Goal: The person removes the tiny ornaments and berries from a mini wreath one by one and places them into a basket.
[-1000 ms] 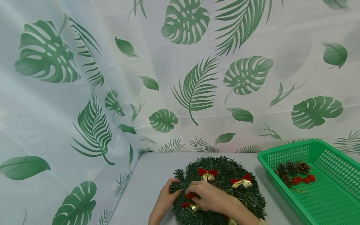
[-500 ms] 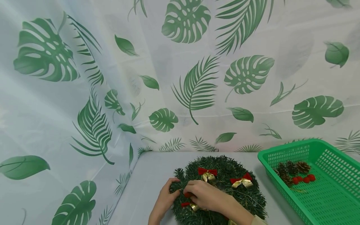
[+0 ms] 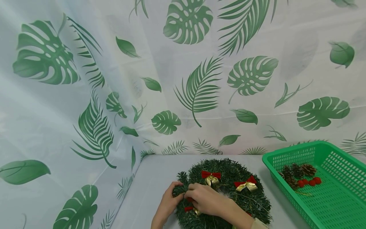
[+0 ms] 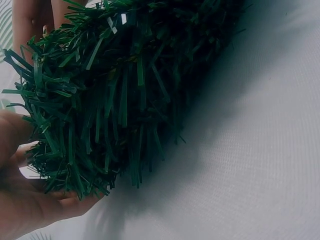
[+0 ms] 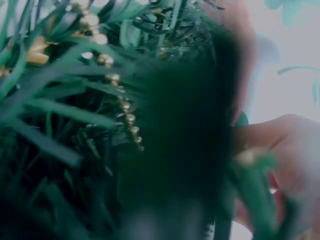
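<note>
A green tinsel wreath (image 3: 230, 168) with red and gold bows lies on the table in the head view. My left hand (image 3: 167, 202) grips its left rim, fingers around the outer edge; the left wrist view shows thumb and fingers about the dark green bristles (image 4: 115, 90). Over the wreath's left part, the fingers of my right hand (image 3: 207, 198) are curled round a small red ball (image 3: 189, 199), mostly hidden beneath them. A bow (image 3: 196, 211) sits just below that hand. Blurred bristles and a gold bead string (image 5: 114, 77) fill much of the right wrist view.
At the right stands a green plastic basket (image 3: 298, 198) holding several pine cones (image 3: 308, 169) and red balls (image 3: 311, 182). Two more bows, an upper bow (image 3: 211, 175) and a right bow (image 3: 248, 183), sit on the wreath. A leaf-printed cloth (image 3: 200, 136) hangs behind the table.
My right hand has shifted slightly to the left over the wreath, and less of the red ball shows under its fingers. The left hand has stayed in place.
</note>
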Available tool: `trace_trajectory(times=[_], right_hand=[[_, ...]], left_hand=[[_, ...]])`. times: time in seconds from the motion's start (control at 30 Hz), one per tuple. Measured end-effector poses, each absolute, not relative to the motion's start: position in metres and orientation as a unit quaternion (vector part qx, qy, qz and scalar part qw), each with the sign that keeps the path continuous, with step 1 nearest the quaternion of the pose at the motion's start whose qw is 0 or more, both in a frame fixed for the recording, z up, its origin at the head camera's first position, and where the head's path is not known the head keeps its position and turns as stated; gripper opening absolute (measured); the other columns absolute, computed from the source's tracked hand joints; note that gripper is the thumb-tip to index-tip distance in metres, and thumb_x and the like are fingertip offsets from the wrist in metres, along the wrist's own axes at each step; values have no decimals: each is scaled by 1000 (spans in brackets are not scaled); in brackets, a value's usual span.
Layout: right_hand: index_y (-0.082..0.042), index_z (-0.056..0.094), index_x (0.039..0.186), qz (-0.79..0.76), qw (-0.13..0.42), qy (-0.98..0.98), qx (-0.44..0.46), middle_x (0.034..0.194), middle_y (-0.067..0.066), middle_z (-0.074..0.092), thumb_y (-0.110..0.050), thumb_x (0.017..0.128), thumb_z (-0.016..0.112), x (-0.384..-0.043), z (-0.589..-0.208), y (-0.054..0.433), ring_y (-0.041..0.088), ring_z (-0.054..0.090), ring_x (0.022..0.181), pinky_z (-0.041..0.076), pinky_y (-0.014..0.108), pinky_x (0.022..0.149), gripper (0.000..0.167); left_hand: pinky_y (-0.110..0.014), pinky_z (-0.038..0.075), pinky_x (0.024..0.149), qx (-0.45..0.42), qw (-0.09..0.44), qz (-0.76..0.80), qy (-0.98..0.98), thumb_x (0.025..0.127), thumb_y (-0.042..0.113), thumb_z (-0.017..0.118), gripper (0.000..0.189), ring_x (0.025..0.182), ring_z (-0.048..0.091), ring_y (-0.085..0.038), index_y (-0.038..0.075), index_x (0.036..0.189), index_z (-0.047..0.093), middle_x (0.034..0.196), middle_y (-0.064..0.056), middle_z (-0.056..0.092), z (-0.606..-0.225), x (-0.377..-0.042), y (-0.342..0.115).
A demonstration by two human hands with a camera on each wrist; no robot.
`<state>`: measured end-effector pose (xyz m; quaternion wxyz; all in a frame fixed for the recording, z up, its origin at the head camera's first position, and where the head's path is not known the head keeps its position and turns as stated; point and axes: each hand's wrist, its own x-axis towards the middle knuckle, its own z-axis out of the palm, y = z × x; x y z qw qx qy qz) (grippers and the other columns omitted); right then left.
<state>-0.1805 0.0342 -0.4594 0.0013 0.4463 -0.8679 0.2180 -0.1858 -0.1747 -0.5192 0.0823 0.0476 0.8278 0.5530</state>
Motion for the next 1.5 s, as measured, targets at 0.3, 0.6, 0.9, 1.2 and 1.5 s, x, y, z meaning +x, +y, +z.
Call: trace_trajectory(times=[0.3,0.6,0.9,1.2,1.5], right_hand=[[-14,74,96,202,-25,-877,436,89,-9,52,-4,94,71,-180,-459,34,-1,40,74,44,16,65,11],[-16,69,96,197,-15,-878,436,89,-8,58,-5,94,72,-178,-464,34,-2,50,77,48,16,67,11],[-11,73,97,232,-24,-866,441,92,-6,55,0,94,70,-175,-459,39,-5,46,71,47,14,66,12],[-8,72,101,251,-40,-863,437,96,-5,55,0,96,67,-177,-449,46,-5,45,72,47,15,67,12],[-7,71,100,248,-24,-856,453,98,-3,57,4,94,68,-178,-441,57,-2,52,80,50,16,72,13]], left_hand=[[-50,47,88,25,85,541,836,97,24,69,40,129,52,-38,15,135,59,157,-24,44,-519,-186,-173],[-46,43,82,20,85,540,837,97,20,68,39,117,52,-33,16,135,59,156,-24,44,-522,-185,-171],[-45,42,81,18,94,541,836,97,19,67,38,109,53,-32,15,134,59,156,-24,44,-522,-186,-171],[-47,45,85,30,84,535,840,98,20,67,38,127,50,-40,15,135,59,157,-24,43,-518,-187,-171],[-45,48,81,31,75,530,844,97,19,68,37,111,58,-35,13,132,59,154,-25,46,-519,-188,-172]])
